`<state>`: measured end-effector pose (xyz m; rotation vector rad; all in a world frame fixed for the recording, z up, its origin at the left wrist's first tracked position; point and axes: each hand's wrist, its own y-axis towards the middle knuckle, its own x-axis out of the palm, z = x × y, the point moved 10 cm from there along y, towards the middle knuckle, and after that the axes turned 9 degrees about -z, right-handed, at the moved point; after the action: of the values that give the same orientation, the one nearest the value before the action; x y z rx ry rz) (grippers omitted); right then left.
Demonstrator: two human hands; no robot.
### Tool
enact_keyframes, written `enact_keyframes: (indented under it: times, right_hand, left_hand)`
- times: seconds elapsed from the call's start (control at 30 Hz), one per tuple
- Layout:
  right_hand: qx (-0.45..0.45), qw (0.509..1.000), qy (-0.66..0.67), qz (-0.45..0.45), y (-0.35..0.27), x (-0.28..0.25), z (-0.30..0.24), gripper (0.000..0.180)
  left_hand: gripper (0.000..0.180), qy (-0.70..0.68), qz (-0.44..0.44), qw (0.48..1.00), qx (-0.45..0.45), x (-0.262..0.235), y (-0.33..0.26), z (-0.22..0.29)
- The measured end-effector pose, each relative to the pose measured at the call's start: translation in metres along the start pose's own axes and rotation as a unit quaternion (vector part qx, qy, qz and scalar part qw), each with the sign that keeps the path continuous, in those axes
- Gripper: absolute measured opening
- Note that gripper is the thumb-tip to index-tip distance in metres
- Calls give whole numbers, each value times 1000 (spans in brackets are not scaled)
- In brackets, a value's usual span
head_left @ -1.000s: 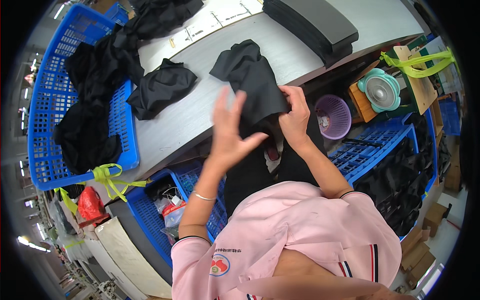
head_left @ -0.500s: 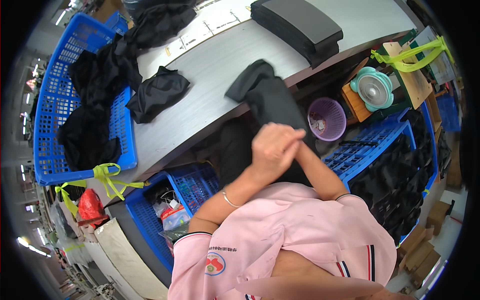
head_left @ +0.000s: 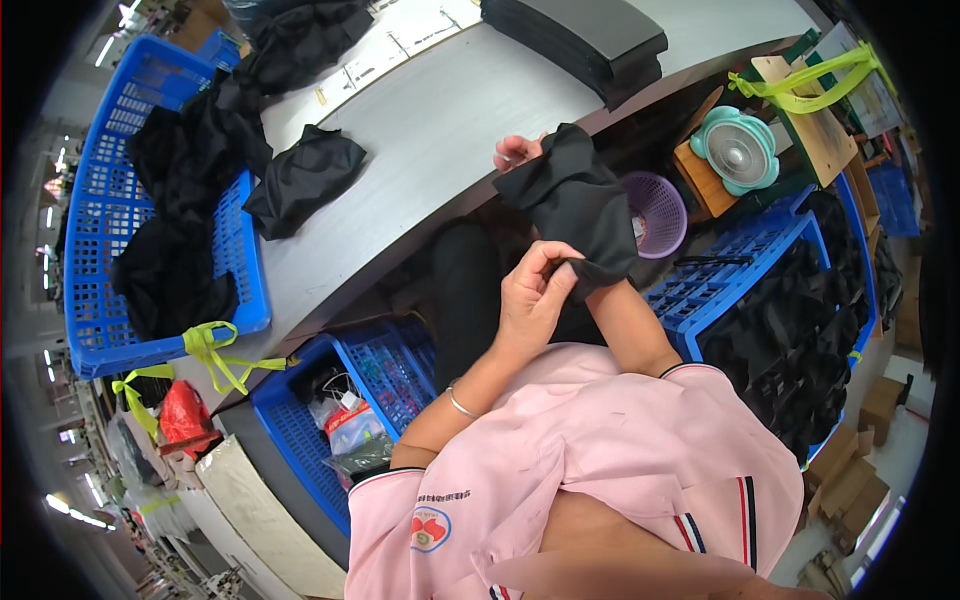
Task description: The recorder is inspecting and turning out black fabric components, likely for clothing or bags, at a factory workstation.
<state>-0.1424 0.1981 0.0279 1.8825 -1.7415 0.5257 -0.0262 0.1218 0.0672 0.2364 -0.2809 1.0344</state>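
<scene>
R hand point(head_left: 517, 152) mostly behind blk cloth point(head_left: 582, 208)

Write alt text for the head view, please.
A person's left hand pinches the near edge of a black cloth; fingers of the right hand show past its far end. At left, a blue basket holds black fabric.

In goes the right hand point(head_left: 517, 152), its fingers now poking out of the black fabric tube's point(head_left: 590, 210) far end, while the left hand point(head_left: 535, 295), open a second ago, pinches the near edge!
</scene>
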Motion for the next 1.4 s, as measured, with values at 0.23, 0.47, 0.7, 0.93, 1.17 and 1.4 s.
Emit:
enact_keyframes:
  times: [0.23, 0.47, 0.7, 0.93, 1.17, 1.4]
  right_hand:
    - [17, 999, 45, -5, -14, 4, -3, 28]
    - [145, 988, 35, 29, -17, 12, 14, 39]
    - [-178, 860, -437, -195, -13, 65, -60, 42]
    - [-121, 984, -119, -46, 41, -12, -59, 36]
    - [-160, 870, -467, -2, 32, -14, -41, 28]
    - [-133, 955, -251, 83, -23, 43, 30, 19]
  left_hand:
    - [40, 224, 158, 959, 67, -79, 21, 49]
    - [11, 373, 182, 904, 106, -99, 49, 59]
    - [24, 206, 143, 966, 65, -102, 68, 31]
    - [71, 443, 15, 880, 171, -3, 10, 54]
    - [11, -13, 94, 995, -40, -58, 15, -17]
    - [26, 96, 322, 932, 138, -158, 54, 19]
